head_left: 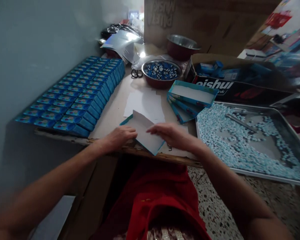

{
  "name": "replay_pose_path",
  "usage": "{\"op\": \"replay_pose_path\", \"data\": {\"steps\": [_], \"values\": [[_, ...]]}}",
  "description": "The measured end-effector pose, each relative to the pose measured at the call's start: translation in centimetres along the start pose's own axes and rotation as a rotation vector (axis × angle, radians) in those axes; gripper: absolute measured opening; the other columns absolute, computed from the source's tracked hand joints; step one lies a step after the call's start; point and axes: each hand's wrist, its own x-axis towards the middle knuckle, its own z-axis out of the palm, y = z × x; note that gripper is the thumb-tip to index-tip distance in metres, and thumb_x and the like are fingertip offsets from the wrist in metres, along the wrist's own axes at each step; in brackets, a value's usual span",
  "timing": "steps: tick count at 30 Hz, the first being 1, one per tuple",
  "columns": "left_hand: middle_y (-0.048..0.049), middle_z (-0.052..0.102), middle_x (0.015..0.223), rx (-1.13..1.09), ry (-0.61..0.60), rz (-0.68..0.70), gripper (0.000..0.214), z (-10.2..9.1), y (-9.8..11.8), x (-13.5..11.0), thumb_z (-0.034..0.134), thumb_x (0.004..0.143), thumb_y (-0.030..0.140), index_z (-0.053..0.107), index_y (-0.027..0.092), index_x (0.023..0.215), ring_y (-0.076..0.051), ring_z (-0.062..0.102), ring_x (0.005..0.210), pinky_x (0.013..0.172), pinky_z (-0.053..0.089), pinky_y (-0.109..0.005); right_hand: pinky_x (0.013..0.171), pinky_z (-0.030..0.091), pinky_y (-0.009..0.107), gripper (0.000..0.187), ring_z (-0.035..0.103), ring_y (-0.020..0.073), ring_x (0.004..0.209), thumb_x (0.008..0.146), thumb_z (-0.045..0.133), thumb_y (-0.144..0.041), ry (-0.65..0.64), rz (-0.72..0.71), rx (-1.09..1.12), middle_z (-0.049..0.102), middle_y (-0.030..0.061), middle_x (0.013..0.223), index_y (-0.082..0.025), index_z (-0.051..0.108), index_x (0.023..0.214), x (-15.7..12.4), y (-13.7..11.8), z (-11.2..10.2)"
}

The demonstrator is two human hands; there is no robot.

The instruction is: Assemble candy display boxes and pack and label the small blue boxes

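Observation:
Near the table's front edge lies a shallow blue cardboard box (pixel 153 152) with a white paper sheet (pixel 143 128) in it. One edge of the paper rises above the far side of the box. My left hand (pixel 122 134) is closed on the box's left side, fingers curled over the rim. At the right, my right hand (pixel 171 134) has its fingers together, with the fingertips on the paper; its thumb is partly hidden. Loose white sheets (pixel 145 103) lie just beyond. Several more blue boxes (pixel 187 100) are fanned in a stack, the top one lined with white.
Rows of filled blue packs (pixel 75 93) stand along the left wall. Behind are black scissors (pixel 136 73) and a bowl of wrapped sweets (pixel 162 70). A metal tray (pixel 198 130) of pale blue pieces lies right, below a black carton (pixel 242 88). A large cardboard sheet (pixel 202 23) stands behind.

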Motion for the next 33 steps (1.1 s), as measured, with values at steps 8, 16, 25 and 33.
{"op": "replay_pose_path", "data": {"steps": [8,16,25,33], "values": [[-0.0052,0.069,0.12,-0.11,-0.103,0.106,0.027,-6.9,-3.0,4.0,0.05,0.094,0.013,0.074,0.026,0.092,-0.02,0.056,0.124,0.113,0.04,-0.042,0.111,0.033,0.053,0.021,0.053,0.0228,0.126,0.097,0.059,-0.013,0.009,-0.208,-0.441,0.069,-0.0011,0.115,-0.03,0.071,0.1,1.7,2.6,-1.6],[-0.0074,0.072,0.104,0.042,0.383,-0.334,0.024,-5.0,1.0,-0.8,0.054,0.1,0.034,0.07,0.019,0.109,-0.022,0.064,0.101,0.093,0.048,-0.037,0.084,0.043,0.034,0.026,0.055,0.0233,0.096,0.097,0.055,-0.014,0.24,0.042,-0.374,0.064,0.0085,0.101,-0.021,0.066,0.119,1.4,0.6,7.8],[-0.0054,0.07,0.087,-0.136,0.245,-0.587,0.024,3.8,1.5,-1.0,0.045,0.103,0.036,0.064,0.02,0.099,-0.022,0.063,0.079,0.069,0.038,-0.033,0.078,0.041,0.029,0.019,0.058,0.0189,0.091,0.102,0.045,-0.017,0.173,0.205,-0.168,0.067,0.0047,0.103,-0.022,0.063,0.107,3.1,2.5,9.7],[-0.0086,0.066,0.088,0.085,0.321,-0.556,0.024,3.5,2.0,-1.1,0.06,0.096,0.036,0.061,0.02,0.078,-0.026,0.057,0.09,0.078,0.042,-0.037,0.08,0.037,0.039,0.022,0.048,0.0267,0.091,0.103,0.05,-0.034,0.094,0.058,-0.58,0.062,0.0105,0.097,-0.017,0.063,0.107,2.0,0.8,11.8]]}}
